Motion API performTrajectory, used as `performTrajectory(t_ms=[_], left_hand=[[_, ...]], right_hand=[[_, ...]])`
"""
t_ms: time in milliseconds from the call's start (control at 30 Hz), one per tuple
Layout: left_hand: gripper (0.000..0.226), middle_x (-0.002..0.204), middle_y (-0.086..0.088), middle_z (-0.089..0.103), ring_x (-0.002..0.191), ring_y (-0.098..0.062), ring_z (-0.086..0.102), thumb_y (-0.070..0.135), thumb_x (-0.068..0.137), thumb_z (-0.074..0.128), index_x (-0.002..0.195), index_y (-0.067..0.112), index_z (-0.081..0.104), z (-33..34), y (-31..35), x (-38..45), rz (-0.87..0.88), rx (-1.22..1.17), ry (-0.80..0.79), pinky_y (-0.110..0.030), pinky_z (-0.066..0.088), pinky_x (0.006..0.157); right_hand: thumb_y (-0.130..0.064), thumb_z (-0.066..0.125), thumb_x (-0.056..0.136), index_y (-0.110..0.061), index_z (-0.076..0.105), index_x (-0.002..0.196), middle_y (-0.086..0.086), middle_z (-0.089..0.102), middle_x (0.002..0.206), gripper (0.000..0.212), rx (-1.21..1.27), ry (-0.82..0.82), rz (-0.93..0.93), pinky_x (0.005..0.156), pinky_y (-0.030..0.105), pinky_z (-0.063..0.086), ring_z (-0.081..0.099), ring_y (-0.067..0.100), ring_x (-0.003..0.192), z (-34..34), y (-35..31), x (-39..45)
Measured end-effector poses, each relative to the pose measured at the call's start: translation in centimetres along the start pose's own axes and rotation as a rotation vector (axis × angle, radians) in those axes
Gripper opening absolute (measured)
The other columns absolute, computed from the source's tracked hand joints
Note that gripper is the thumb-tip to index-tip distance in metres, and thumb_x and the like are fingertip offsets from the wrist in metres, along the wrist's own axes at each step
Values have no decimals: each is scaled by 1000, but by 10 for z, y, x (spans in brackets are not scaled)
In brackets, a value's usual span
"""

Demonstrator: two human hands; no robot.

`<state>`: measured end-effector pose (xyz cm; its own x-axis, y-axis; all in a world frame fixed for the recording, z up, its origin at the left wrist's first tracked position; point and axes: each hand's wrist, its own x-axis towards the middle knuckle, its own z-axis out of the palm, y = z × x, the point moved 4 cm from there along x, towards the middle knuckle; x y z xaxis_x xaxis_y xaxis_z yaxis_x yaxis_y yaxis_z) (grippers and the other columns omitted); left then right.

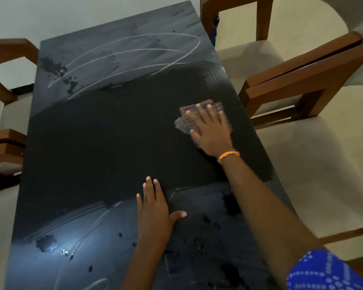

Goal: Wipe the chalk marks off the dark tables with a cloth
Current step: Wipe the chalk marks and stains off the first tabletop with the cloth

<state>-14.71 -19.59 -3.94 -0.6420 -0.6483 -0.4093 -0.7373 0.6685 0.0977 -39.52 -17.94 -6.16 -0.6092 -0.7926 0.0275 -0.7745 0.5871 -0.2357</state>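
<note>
A long dark table (96,147) runs away from me. White chalk loops (126,53) cross its far end, and fainter chalk lines (86,229) and dusty smears lie on the near end. The middle band is black and free of chalk. My right hand (210,130) presses flat, fingers spread, on a brownish checked cloth (184,120) near the table's right edge; the hand is motion-blurred. My left hand (155,208) rests flat on the table near the middle, fingers straight and thumb out.
Wooden chairs with cream cushions stand close on the right (302,80), at the far end (260,17) and on the left (4,143). Dark wet spots (55,65) dot the far left corner and the near right part of the table (231,204).
</note>
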Motion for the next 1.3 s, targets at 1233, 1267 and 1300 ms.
performTrajectory(t_ms=[1233,1267,1300], left_hand=[[105,158,-10,-11,145,-27,-12,36,79,69,147,5,-4,8,-63,-43,21,-111,-102,-46,-1,116],[104,158,-10,-11,145,-26,-11,36,79,69,148,6,-4,9,-62,-44,11,-113,-111,-46,-1,116],[104,158,-10,-12,145,-26,-10,36,80,68,148,6,-4,9,-62,-44,5,-112,-117,-46,-1,116]], right_hand=[[-41,41,90,-34,23,146,0,16,159,59,81,-69,-124,119,45,0,8,26,147,25,-136,-161],[-41,40,89,-35,25,146,-1,18,158,59,67,-48,-136,119,45,3,10,25,147,22,-125,-162],[-40,41,89,-35,27,146,-2,21,158,59,58,-28,-122,119,44,6,12,24,147,19,-112,-164]])
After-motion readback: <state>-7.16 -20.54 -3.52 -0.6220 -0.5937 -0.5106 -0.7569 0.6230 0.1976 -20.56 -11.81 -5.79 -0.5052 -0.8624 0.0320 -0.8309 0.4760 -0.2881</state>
